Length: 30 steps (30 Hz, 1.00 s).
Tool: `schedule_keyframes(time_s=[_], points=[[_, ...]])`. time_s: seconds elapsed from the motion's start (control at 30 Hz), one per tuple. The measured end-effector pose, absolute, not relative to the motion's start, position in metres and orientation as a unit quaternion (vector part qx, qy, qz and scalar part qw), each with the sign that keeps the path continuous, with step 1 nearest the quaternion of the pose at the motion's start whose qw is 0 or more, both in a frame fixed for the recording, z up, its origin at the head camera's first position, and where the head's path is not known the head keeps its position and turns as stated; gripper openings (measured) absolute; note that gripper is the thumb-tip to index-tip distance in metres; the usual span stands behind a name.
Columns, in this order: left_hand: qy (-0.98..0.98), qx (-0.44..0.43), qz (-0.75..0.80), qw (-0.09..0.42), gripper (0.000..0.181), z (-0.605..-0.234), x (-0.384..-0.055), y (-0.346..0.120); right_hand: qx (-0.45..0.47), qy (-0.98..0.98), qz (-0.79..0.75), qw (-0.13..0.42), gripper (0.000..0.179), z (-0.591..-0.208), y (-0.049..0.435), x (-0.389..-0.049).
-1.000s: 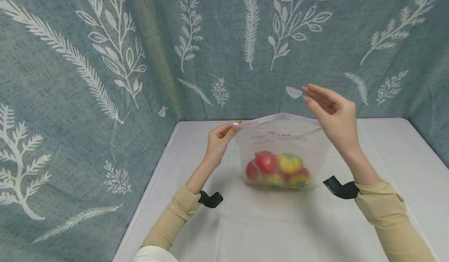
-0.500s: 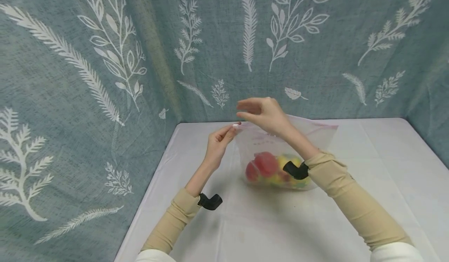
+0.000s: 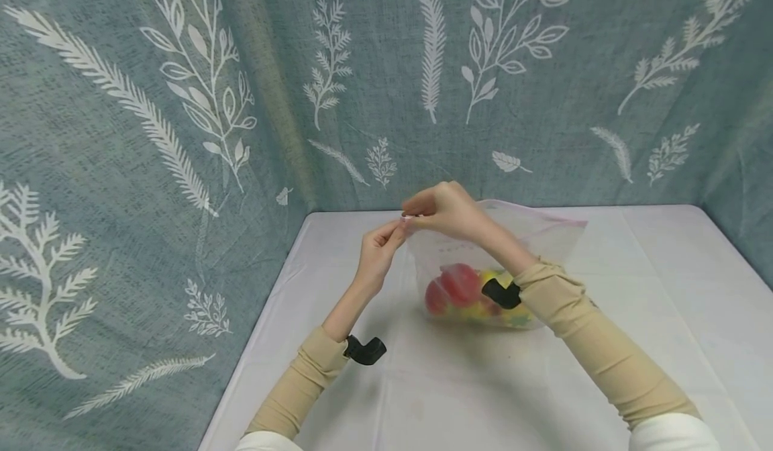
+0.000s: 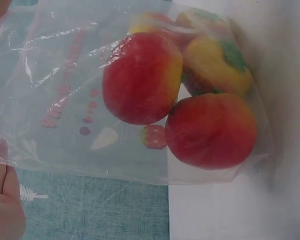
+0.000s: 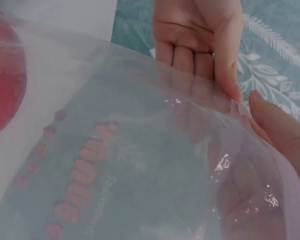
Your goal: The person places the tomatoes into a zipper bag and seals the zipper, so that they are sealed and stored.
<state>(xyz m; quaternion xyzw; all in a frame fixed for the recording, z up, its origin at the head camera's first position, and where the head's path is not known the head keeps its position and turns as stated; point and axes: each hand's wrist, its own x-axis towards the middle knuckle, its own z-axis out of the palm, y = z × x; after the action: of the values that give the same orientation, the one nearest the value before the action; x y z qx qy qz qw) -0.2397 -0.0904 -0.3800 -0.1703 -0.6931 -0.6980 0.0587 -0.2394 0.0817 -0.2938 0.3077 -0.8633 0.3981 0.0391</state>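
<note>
A clear zip bag (image 3: 552, 239) with a pink rim stands upright on the white-covered table, its mouth gaping at the right. Several red-and-yellow round fruits (image 3: 460, 284) fill its bottom; green patches show on one in the left wrist view. My left hand (image 3: 376, 256) pinches the bag's top left corner between thumb and fingers. Over that same corner, my right hand (image 3: 454, 211) pinches the zip at the small white slider, its thumb close to the left thumb. In the right wrist view, the left hand (image 5: 197, 25) shows partly through the film.
The white tablecloth (image 3: 447, 397) spreads in front of the bag and to both sides. A blue-green curtain (image 3: 374, 88) with white leaf prints hangs behind and at the left. Black wrist mounts (image 3: 365, 350) sit on both forearms.
My right hand has moved left across the bag's mouth from its right end and come down onto the left corner. My left hand keeps its pinch there.
</note>
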Motion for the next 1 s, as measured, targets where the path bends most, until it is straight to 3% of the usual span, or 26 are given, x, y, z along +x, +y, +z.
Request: schedule_keyframes(time_s=[1.0], points=[[-0.706, -0.212, -0.661, 0.143, 0.021, -0.382, -0.238, -0.085, 0.303, -0.867, 0.387, 0.077, 0.018, -0.291, 0.091, -0.232]])
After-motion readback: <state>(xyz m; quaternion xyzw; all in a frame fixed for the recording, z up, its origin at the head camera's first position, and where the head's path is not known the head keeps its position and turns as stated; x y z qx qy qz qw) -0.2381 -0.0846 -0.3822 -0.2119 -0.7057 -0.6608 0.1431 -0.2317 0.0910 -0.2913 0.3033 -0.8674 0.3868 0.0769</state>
